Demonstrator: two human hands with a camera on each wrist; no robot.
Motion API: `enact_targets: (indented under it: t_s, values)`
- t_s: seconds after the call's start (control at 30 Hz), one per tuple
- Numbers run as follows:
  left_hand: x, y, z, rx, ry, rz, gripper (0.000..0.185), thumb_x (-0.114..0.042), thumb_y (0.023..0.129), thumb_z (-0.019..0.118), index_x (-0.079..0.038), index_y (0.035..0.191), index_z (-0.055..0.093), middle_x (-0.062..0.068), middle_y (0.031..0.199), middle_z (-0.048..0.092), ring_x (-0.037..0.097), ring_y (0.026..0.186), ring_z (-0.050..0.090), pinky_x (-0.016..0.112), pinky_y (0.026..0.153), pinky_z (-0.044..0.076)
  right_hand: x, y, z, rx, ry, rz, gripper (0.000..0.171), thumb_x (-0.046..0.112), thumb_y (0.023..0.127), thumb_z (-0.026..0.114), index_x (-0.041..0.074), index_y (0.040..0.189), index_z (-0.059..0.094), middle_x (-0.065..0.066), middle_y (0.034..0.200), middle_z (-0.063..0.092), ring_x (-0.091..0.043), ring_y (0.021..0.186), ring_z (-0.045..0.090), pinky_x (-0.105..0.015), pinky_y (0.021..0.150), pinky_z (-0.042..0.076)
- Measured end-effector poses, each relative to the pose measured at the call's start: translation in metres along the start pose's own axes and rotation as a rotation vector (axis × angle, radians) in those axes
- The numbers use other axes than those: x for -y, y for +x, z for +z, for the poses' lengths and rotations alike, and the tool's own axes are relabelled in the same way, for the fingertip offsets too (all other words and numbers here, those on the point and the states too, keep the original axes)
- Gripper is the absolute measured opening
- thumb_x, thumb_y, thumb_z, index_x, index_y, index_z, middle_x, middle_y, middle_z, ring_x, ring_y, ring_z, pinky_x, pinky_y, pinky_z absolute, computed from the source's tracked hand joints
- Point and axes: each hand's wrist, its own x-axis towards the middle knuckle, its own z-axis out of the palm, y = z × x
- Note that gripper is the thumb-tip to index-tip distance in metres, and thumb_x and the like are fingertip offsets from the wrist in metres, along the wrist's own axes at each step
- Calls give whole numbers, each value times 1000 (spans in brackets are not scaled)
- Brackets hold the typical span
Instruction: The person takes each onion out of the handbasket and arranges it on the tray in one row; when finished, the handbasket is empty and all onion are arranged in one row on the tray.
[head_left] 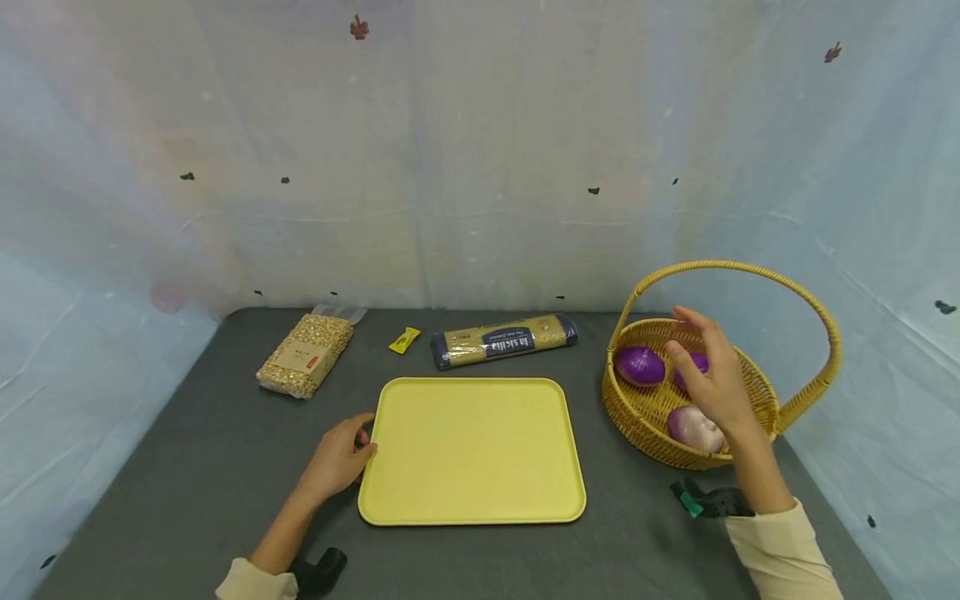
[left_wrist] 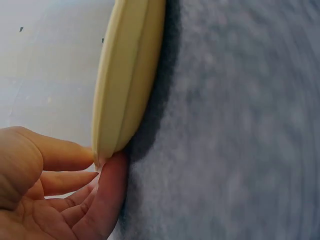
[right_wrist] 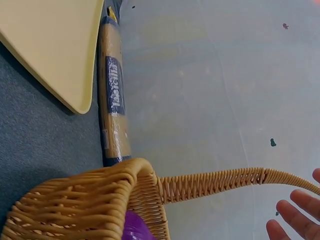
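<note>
Yellow rectangular tray (head_left: 472, 450), rounded corners: centre of a dark grey tabletop (head_left: 202, 467). Left hand (head_left: 335, 457): thumb and fingers pinching the tray's left edge. Golden woven basket (head_left: 637, 429), round, with tall arched handle: right of the tray; contents, two glossy purple bulbs (head_left: 640, 366) and, nearer, one white-and-purple bulb (head_left: 693, 429). Right hand (head_left: 712, 379): over the basket, fingers parted, grasping nothing. Far side, left to right: clear bag of pale beans (head_left: 307, 354); small yellow packet (head_left: 405, 340); long gold-and-navy packet (head_left: 506, 340).

Step in hand, as judged: tray steadied, right hand placed for a pick-up at the basket; whether bulb or handle, cannot tell. Next move probably calls for the right fingers to close on one, tray held still.
</note>
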Motion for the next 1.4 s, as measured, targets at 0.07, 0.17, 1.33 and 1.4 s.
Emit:
enact_targets:
  t_s: [0.07, 0.17, 1.33, 1.4]
  values:
    - [0, 1, 1, -4, 5, -3, 42, -2, 85, 63, 9, 124, 51, 5, 79, 51, 15, 63, 44, 27, 56, 38, -1, 2, -1, -5, 10, -6, 44, -5, 89, 50, -7, 132, 43, 8, 124, 47, 9, 107, 47, -5, 85, 40]
    - [-1, 1, 2, -5, 1, -6, 42, -1, 85, 62, 9, 124, 51, 5, 78, 50, 15, 63, 45, 27, 55, 39, -2, 3, -2, -8, 16, -5, 43, -4, 89, 50, -8, 132, 43, 13, 123, 46, 8, 107, 47, -6, 85, 40]
    - [3, -1, 3, 13, -105, -61, 43, -1, 87, 60, 6, 128, 49, 8, 86, 51, 14, 60, 49, 26, 49, 42, -41, 22, -14, -8, -24, 241, 45, 12, 94, 53, -4, 135, 42, -24, 127, 47, -3, 103, 50, -5, 82, 38]
    - [4, -1, 3, 16, -111, -60, 43, -1, 87, 60, 6, 128, 49, 8, 86, 51, 15, 60, 49, 26, 49, 42, -43, 22, -15, -2, -39, 244, 45, 13, 95, 52, -4, 135, 42, -26, 126, 47, 2, 101, 48, -5, 81, 38]
